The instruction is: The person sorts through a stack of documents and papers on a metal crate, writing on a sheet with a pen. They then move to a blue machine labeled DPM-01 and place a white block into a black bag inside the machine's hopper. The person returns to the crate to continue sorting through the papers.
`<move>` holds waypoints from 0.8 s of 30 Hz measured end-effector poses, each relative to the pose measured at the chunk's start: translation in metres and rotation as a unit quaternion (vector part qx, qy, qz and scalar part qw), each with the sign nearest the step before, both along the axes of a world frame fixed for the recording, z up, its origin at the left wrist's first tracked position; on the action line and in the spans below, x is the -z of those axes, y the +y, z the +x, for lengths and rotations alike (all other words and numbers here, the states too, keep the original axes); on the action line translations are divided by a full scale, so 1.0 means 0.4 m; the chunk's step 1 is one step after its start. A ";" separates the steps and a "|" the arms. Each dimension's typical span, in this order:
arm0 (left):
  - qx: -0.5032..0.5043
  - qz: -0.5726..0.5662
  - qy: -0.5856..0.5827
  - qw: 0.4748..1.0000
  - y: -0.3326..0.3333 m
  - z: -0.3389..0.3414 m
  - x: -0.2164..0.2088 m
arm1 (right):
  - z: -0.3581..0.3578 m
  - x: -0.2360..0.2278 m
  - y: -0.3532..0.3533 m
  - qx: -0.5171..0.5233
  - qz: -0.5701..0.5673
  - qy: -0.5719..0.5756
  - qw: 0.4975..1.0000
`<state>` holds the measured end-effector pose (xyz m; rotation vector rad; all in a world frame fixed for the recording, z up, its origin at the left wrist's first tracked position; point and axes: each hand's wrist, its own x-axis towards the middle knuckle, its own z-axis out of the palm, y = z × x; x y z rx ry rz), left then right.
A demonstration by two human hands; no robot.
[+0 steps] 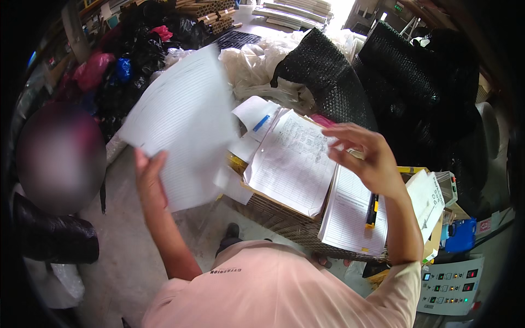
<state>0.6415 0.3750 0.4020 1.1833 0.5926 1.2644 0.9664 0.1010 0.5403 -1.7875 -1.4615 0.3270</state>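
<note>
My left hand pinches the lower left edge of a large white lined sheet of paper, held up at my left. The sheet is slightly smeared by motion. My right hand is over the right edge of a stack of handwritten sheets, its fingers apart and curved with nothing seen in them. Beside that stack lies a second pile of lined forms, with a yellow and black cutter knife on it. Both piles rest on top of a wire mesh cage.
Black bubble wrap and pale plastic bundles lie behind the cage. Black bags are piled at the far left, a black roll nearer. At right are a blue container and a control panel.
</note>
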 end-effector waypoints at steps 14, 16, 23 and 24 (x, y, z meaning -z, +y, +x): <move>-0.246 -0.099 0.070 0.962 0.124 -0.447 0.216 | 0.107 0.263 0.522 -0.127 -0.125 -0.386 0.905; -0.250 -0.084 0.088 0.961 0.164 -0.443 0.223 | 0.111 0.283 0.532 -0.130 -0.128 -0.390 0.903; -0.183 -0.114 0.042 0.976 0.299 -0.401 0.269 | 0.105 0.271 0.549 -0.129 -0.210 -0.289 0.925; -0.175 -0.116 0.047 0.977 0.308 -0.388 0.272 | 0.111 0.267 0.555 -0.136 -0.214 -0.271 0.929</move>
